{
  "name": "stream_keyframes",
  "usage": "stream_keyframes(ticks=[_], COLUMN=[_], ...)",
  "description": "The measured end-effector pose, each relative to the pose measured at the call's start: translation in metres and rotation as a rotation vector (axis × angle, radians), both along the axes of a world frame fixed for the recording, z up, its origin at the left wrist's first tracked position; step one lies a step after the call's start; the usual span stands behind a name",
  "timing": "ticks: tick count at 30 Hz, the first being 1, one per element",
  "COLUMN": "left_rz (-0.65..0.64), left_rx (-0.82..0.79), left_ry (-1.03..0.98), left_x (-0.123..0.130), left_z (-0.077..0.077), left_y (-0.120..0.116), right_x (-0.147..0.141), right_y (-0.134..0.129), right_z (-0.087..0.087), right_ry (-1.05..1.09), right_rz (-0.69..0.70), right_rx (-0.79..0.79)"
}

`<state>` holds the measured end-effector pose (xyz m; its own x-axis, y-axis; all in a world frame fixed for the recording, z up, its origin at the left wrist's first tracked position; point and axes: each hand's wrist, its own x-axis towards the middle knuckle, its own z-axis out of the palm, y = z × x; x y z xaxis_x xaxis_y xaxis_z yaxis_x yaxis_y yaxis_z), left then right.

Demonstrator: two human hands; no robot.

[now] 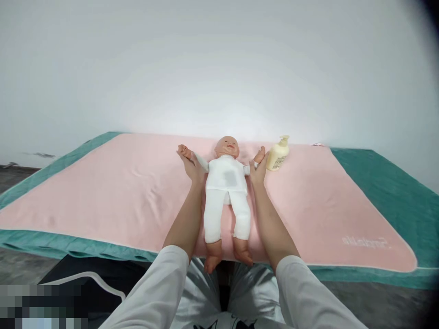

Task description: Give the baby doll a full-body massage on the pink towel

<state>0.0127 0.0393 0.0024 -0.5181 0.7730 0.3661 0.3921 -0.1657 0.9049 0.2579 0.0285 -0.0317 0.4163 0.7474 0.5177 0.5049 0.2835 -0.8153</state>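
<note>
A baby doll with a white cloth body lies on its back on a pink blanket, head toward the wall and feet over the front edge. My left hand is closed round the doll's arm on the left, near its small hand. On the other side my right hand grips the doll's other arm near the wrist. Just right of my right hand, a pale yellow pump bottle stands upright, slightly tilted in view.
Under the pink blanket, a green cover shows at both sides and along the front edge. A pale wall rises behind. At the lower left, a white curved bar crosses something black below the table edge.
</note>
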Motion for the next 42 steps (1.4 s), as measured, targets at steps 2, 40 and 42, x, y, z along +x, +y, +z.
stream_keyframes(ticks=[2, 40, 42], left_rz=[-0.009, -0.229, -0.201], left_rx=[-0.051, -0.26, -0.147], left_ry=[0.037, 0.293, 0.16], left_x=[0.004, 0.005, 0.004], left_z=[0.001, 0.004, 0.005], left_y=[0.011, 0.055, 0.051], right_x=[0.003, 0.012, 0.012], right_y=[0.01, 0.045, 0.04], right_z=[-0.004, -0.003, 0.0], right_ry=[-0.043, -0.091, -0.082], right_rz=[0.033, 0.164, 0.144], right_rx=[-0.005, -0.086, -0.011])
